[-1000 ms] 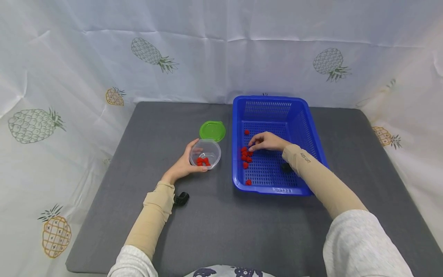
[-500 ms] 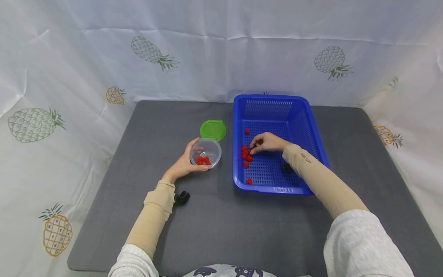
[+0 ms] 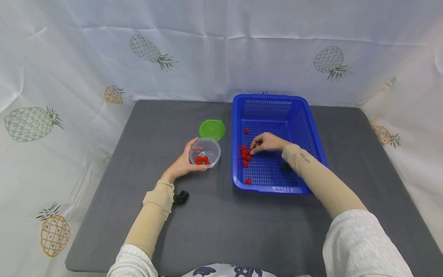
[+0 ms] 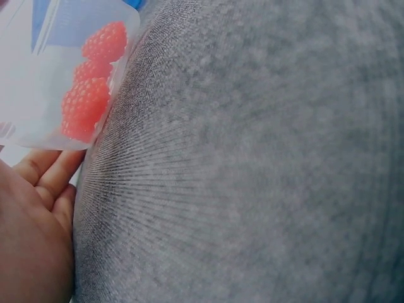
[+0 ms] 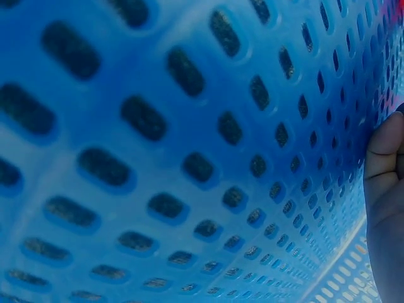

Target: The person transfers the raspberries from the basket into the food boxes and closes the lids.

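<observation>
My left hand (image 3: 181, 165) grips a clear round plastic tub (image 3: 215, 148) from its left side, thumb at the front and fingers at the back. Several red raspberries (image 4: 86, 101) lie at the bottom of the tub. Inside the blue basket (image 3: 270, 188), my right hand (image 3: 268, 142) has its thumb and fingertips down at a cluster of raspberries (image 3: 244, 156). It seems to pinch one on the cluster's right side, mostly hidden by the fingertips. The right wrist view shows only part of that hand at its right edge, beside the slotted blue plastic.
A green lid (image 3: 212, 129) lies just behind the tub on the grey table (image 3: 221, 231). Single raspberries sit nearer the basket's back and front. One black object (image 3: 181, 197) is by the left wrist, another (image 3: 286, 167) under the right wrist. A pineapple-print curtain surrounds the table.
My right thumb and fingertips have come closer together at the raspberry on the cluster's right side. The left hand and the tub stay where they were.
</observation>
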### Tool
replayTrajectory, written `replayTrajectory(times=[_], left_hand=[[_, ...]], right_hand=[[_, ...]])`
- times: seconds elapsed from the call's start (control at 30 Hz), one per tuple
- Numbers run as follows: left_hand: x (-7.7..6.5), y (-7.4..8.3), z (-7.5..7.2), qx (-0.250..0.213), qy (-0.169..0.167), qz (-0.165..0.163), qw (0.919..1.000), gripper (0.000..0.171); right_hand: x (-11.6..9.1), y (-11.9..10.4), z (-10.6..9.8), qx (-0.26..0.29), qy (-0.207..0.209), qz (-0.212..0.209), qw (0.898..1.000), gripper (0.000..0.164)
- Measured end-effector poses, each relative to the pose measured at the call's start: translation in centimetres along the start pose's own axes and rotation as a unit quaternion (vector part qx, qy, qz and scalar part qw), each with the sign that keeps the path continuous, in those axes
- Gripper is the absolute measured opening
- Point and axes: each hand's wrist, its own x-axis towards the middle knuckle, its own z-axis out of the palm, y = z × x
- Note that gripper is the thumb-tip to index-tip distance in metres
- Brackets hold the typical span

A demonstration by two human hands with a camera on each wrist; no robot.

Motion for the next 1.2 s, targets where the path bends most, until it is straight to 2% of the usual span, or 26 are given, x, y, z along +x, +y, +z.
replayTrajectory(times=[0.13,0.23,0.37,0.5,0.6,0.73,0.93,1.2], left_hand=[[0.4,-1.2,0.0,0.015,0.005,0.005,0.9999,0.101],[0.3,-1.5,0.0,0.016,0.008,0.010,0.9998,0.101],[-0.2,-0.6,0.0,0.005,0.006,0.004,1.0000,0.100],[-0.1,-0.5,0.1,0.005,0.008,0.006,0.9999,0.100],[0.3,-1.3,0.1,0.009,0.012,0.013,0.9998,0.100],[0.4,-1.2,0.1,0.013,0.008,0.014,0.9998,0.101],[0.4,-1.3,-0.1,0.010,0.005,0.011,0.9999,0.103],[0.6,-1.6,-0.2,0.010,0.004,0.016,0.9998,0.101]], right_hand=[[0.0,0.0,0.0,0.003,0.001,0.000,1.000,0.022],[0.2,0.0,0.1,0.008,0.000,-0.002,1.000,0.024],[0.2,-0.2,0.0,0.017,-0.006,-0.004,1.000,0.024],[0.1,-0.2,-0.3,0.017,-0.003,-0.004,1.000,0.023],[-0.1,-0.3,-0.6,0.018,0.006,-0.007,1.000,0.025],[-0.3,-0.6,-0.9,0.028,0.020,-0.010,0.999,0.028],[-0.8,-1.2,-1.7,0.074,0.039,-0.012,0.996,0.031],[-1.3,-2.7,-3.1,0.127,0.090,-0.029,0.987,0.033]])
